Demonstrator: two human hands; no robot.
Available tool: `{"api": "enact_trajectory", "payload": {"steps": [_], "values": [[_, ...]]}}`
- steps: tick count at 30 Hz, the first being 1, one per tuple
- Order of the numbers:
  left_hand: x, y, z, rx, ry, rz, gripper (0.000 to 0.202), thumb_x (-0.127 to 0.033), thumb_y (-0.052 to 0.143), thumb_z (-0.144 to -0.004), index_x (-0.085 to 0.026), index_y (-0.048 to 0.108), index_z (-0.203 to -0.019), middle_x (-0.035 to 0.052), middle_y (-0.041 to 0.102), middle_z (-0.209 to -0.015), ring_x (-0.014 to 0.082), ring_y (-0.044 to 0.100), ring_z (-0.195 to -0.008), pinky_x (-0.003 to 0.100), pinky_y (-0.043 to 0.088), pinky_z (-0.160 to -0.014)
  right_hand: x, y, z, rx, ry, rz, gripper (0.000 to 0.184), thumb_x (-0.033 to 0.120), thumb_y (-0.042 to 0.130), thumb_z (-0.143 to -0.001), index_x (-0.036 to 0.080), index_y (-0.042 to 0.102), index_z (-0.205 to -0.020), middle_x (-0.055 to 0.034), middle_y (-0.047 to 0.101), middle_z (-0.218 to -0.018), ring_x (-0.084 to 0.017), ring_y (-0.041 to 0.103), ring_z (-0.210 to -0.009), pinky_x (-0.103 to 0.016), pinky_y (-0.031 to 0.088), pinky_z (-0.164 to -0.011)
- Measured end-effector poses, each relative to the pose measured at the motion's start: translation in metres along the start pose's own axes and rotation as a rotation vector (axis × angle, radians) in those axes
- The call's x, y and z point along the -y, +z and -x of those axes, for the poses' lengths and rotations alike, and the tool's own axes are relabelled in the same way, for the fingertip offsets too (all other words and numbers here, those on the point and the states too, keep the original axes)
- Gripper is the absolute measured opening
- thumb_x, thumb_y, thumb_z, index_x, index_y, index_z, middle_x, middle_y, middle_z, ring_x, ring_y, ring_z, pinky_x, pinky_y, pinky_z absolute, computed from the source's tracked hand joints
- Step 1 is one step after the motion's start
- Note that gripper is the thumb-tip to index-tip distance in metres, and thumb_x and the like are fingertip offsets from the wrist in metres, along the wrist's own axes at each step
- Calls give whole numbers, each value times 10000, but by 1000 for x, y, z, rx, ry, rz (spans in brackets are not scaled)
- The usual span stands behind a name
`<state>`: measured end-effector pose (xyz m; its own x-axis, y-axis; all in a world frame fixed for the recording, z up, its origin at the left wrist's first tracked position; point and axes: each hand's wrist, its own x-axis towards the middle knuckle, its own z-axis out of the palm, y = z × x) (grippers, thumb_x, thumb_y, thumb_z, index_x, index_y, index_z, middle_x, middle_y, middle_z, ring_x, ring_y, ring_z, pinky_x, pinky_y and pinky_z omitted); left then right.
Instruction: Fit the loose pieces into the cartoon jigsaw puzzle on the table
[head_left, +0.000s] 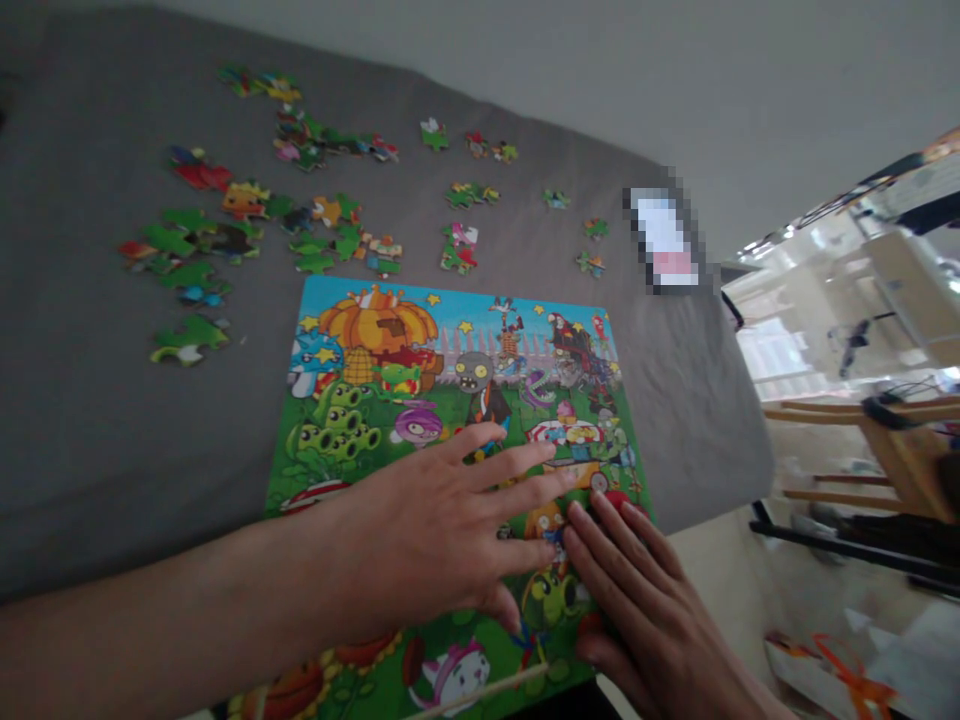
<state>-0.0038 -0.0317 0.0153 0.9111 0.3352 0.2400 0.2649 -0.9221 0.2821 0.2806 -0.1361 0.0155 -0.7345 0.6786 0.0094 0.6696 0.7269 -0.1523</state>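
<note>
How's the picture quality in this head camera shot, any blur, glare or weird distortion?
In the head view the frame is tilted and bent, so the grey table slopes away. The left hand and right hand, flat on the puzzle picture, are slightly soft. The room at right is washed out by bright light. A pixelated patch hides something. The loose puzzle pieces look blurred.

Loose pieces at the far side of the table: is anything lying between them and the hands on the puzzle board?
Nothing visible blocks the way. Both the left hand and the right hand lie flat on the puzzle board. Beyond the board's far edge there is only bare grey tablecloth before the loose pieces.
</note>
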Motion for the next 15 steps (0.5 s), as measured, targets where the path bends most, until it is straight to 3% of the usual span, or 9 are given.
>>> {"api": "enact_trajectory", "payload": {"steps": [6, 9, 11, 13, 15], "values": [[12, -10, 3, 7, 38, -13, 397, -570, 633, -979, -339, 680, -1298, 27, 544, -1573, 264, 477, -1455, 453, 406, -1153, 7, -2, -1, 21, 6, 49, 717, 443, 473, -1076, 59, 261, -1643, -112, 338, -1686, -279, 153, -1617, -447, 77, -1339], [24, -18, 5, -32, 13, -52, 348, -543, 594, -1012, -312, 715, -1241, 43, 615, -1497, 267, 505, -1420, 453, 392, -1155, 11, -2, -4, -1, 5, 73, 704, 411, 424, -1090, 53, 199, -1653, -106, 258, -1707, -267, 141, -1618, -443, 68, -1339], [30, -23, 6, -58, -10, -79, 313, -521, 589, -1021, -299, 741, -1182, 41, 652, -1447, 272, 522, -1399, 450, 388, -1152, 11, 1, -3, -35, -31, 108, 740, 469, 394, -1094, 29, 176, -1649, -121, 222, -1708, -268, 140, -1618, -444, 70, -1337], [33, -25, 7, -65, -23, -104, 287, -500, 587, -1029, -296, 752, -1145, 23, 673, -1416, 269, 525, -1395, 444, 391, -1142, 7, 6, 2, -71, -92, 156, 785, 543, 372, -1089, 15, 195, -1641, -134, 237, -1699, -282, 155, -1614, -452, 87, -1337], [33, -26, 8, -59, -20, -122, 273, -485, 578, -1038, -301, 754, -1135, 4, 679, -1410, 262, 520, -1400, 441, 395, -1133, 1, 14, 13, -121, -148, 181, 713, 504, 365, -1100, 41, 264, -1633, -116, 314, -1676, -289, 207, -1602, -461, 122, -1337]]}}
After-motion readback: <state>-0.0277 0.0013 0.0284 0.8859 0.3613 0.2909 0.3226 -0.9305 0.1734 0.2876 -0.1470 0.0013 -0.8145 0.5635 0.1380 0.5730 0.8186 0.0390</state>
